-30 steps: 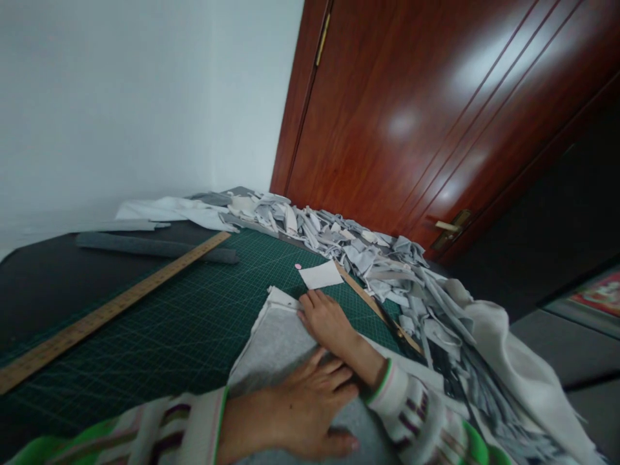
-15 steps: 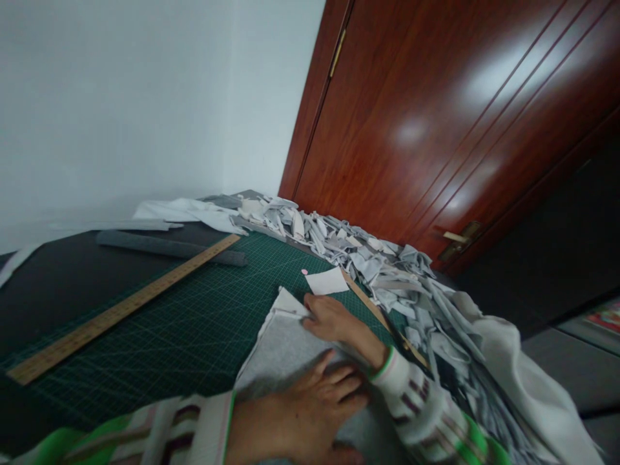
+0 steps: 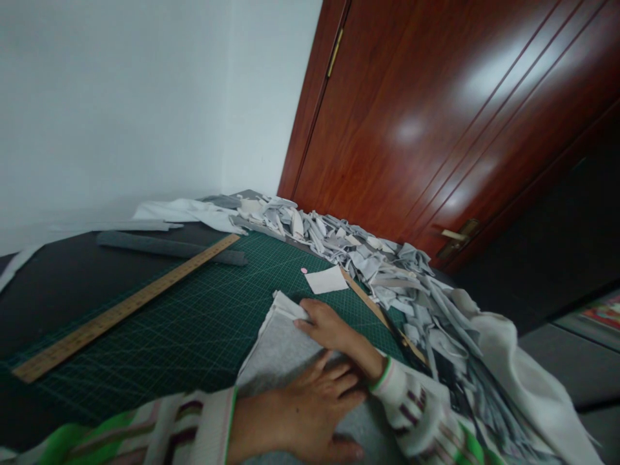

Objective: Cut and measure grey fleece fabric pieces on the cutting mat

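A grey folded piece of fabric [image 3: 278, 352] with a pale far edge lies on the green cutting mat [image 3: 194, 336]. My left hand [image 3: 314, 403] rests flat on top of this fabric, its fingers spread. At the far right corner, my right hand [image 3: 327, 324] pinches the fabric's edge between thumb and fingers. Just beyond it is a small white rectangular piece [image 3: 327, 279], with a tiny pink disc [image 3: 303, 270] at its left corner. The near part of the fabric is hidden under my hands and sleeves.
A long wooden ruler [image 3: 130, 303] crosses the mat's left side, over a dark grey fabric roll [image 3: 145, 244]. Another wooden strip [image 3: 365, 292] lies at right. Heaped fabric scraps [image 3: 349, 245] line the far edge, before a wooden door [image 3: 387, 129]. White cloth [image 3: 518, 361] drapes at right.
My right hand has shifted slightly left and towards me, and the fabric's far corner has moved with it. My left hand stays almost where it was.
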`<action>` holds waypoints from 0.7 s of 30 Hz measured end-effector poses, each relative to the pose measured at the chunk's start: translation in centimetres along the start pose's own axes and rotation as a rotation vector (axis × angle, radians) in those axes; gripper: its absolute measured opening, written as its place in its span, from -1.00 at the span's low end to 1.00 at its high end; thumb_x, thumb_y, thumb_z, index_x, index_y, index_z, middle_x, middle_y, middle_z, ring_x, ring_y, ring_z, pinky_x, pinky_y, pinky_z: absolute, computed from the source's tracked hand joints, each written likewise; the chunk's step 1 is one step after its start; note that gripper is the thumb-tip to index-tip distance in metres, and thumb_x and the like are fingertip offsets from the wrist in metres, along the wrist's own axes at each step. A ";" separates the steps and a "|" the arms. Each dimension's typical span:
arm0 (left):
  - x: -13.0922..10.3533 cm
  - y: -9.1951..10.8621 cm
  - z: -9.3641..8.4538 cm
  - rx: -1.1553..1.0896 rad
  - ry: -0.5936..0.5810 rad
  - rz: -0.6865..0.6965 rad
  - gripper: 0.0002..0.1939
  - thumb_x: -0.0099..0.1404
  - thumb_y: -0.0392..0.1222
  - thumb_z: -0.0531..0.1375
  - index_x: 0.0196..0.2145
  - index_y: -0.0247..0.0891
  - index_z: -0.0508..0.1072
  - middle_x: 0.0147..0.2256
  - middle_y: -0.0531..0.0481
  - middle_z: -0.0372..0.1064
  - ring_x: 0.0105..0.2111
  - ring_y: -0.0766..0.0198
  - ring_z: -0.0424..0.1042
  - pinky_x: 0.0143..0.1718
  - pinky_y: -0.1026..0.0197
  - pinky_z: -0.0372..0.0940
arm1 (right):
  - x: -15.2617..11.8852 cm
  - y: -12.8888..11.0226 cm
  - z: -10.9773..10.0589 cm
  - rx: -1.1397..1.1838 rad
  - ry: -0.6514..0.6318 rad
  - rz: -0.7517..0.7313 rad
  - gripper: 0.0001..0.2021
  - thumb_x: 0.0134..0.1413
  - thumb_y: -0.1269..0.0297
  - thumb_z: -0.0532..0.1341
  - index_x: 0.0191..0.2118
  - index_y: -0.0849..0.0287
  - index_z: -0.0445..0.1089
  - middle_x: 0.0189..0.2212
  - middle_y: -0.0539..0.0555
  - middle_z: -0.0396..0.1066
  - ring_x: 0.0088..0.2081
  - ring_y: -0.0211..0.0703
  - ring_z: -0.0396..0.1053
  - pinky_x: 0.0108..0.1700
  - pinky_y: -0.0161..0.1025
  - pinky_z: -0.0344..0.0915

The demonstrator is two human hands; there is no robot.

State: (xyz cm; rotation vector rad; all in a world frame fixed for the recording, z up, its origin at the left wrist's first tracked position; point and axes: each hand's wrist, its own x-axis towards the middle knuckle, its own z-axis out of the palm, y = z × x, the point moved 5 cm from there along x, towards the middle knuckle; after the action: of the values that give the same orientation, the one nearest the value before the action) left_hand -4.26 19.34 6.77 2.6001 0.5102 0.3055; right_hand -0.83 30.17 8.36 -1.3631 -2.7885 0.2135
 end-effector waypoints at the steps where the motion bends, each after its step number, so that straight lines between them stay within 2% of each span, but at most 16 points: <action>1: 0.0 0.0 0.0 0.008 0.009 0.002 -0.31 0.39 0.16 0.09 0.30 -0.35 0.15 0.30 -0.34 0.08 0.33 -0.16 -0.02 0.30 -0.30 -0.12 | 0.1 -0.3 0.1 -0.022 0.007 0.010 -0.84 0.30 0.30 0.11 -0.10 0.28 0.29 -0.14 0.19 0.45 -0.08 -0.08 0.40 -0.02 -0.22 0.28; 6: -0.1 0.1 0.3 0.058 0.035 0.022 -0.32 0.41 0.18 0.03 0.29 -0.34 0.14 0.30 -0.34 0.09 0.34 -0.14 -0.03 0.28 -0.31 -0.06 | 0.2 -1.6 -0.4 -0.101 -0.009 0.030 -0.75 0.26 0.50 -0.04 -0.05 0.40 0.30 -0.13 0.33 0.45 -0.05 0.02 0.40 -0.01 -0.15 0.26; 10: -0.2 -0.1 0.4 0.138 0.059 0.045 -0.33 0.41 0.20 0.04 0.27 -0.33 0.18 0.30 -0.29 0.10 0.34 -0.09 -0.03 0.31 -0.27 -0.09 | 0.8 -2.0 -1.6 -0.123 -0.089 -0.005 -0.80 0.10 0.48 0.11 -0.15 0.29 0.38 -0.17 0.27 0.51 -0.13 0.00 0.48 -0.14 -0.21 0.30; 12: -0.2 -0.4 1.0 0.219 0.108 0.091 -0.45 0.45 0.08 0.03 0.26 -0.29 0.18 0.28 -0.21 0.15 0.33 -0.01 0.00 0.32 -0.21 -0.06 | 1.2 -2.1 -1.7 -0.134 -0.108 -0.021 -0.80 0.02 0.42 0.17 -0.19 0.26 0.40 -0.18 0.25 0.53 -0.14 0.01 0.50 -0.18 -0.23 0.32; 15: 0.1 -1.8 2.9 0.389 0.204 0.150 -0.64 0.51 -0.16 -0.04 0.20 -0.22 0.25 0.16 -0.06 0.33 0.22 0.09 0.21 0.24 -0.10 0.12 | 1.8 -2.5 -1.5 -0.166 -0.084 -0.022 -0.71 -0.01 0.42 0.15 -0.10 0.29 0.38 -0.15 0.25 0.52 -0.12 0.03 0.50 -0.19 -0.21 0.34; 18: 0.4 -3.0 4.5 0.519 0.295 0.197 -0.71 0.51 -0.17 -0.01 0.10 -0.17 0.33 0.05 0.02 0.43 0.08 0.15 0.35 0.18 -0.03 0.20 | 1.9 -2.7 -1.2 -0.212 -0.031 0.005 -0.63 0.00 0.44 0.10 -0.02 0.34 0.34 -0.11 0.27 0.48 -0.12 0.06 0.50 -0.17 -0.14 0.37; 21: 0.4 -2.8 4.3 0.557 0.333 0.210 -0.72 0.50 -0.16 0.02 0.10 -0.18 0.34 0.07 0.02 0.42 0.11 0.16 0.32 0.20 -0.01 0.17 | 1.8 -2.5 -1.3 -0.244 -0.006 0.023 -0.70 0.02 0.46 0.08 -0.10 0.32 0.38 -0.14 0.28 0.47 -0.13 0.09 0.49 -0.15 -0.08 0.38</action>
State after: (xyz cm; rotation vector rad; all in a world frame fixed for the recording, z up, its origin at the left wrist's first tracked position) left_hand -3.44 20.07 1.79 3.1717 0.4850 0.7719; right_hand -3.80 30.22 9.94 -1.4414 -2.8824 -0.1278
